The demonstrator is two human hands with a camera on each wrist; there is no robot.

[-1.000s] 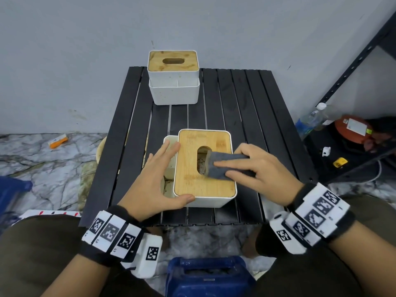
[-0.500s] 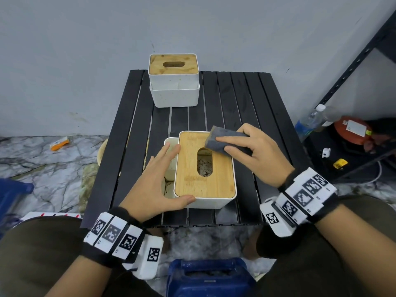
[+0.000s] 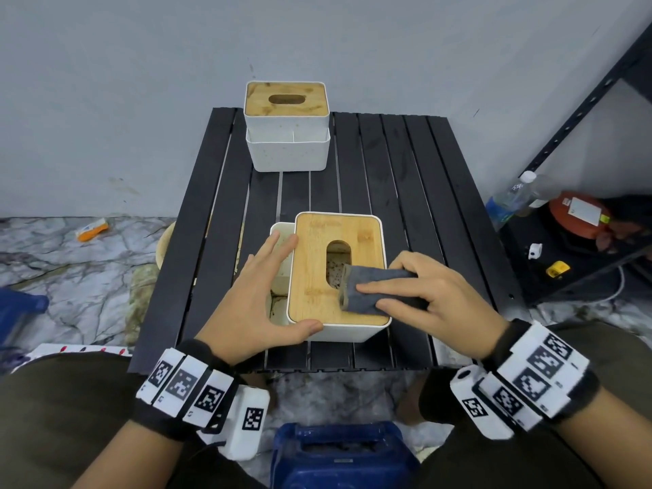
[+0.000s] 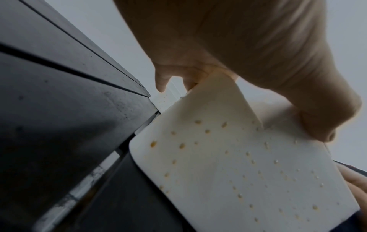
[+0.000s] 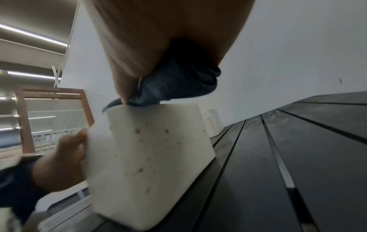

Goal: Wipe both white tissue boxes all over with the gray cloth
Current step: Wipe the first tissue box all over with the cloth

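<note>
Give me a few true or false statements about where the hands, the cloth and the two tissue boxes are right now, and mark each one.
1. The right hand presses the gray cloth on the near tissue box's wooden lid. True.
2. The left hand is lifting the far tissue box. False: it steadies the near box; nothing touches the far one.
3. The near box's white sides show brownish spots. True.
4. The cloth lies loose on the black slatted table. False: it is under the right hand's fingers, on the lid.
</note>
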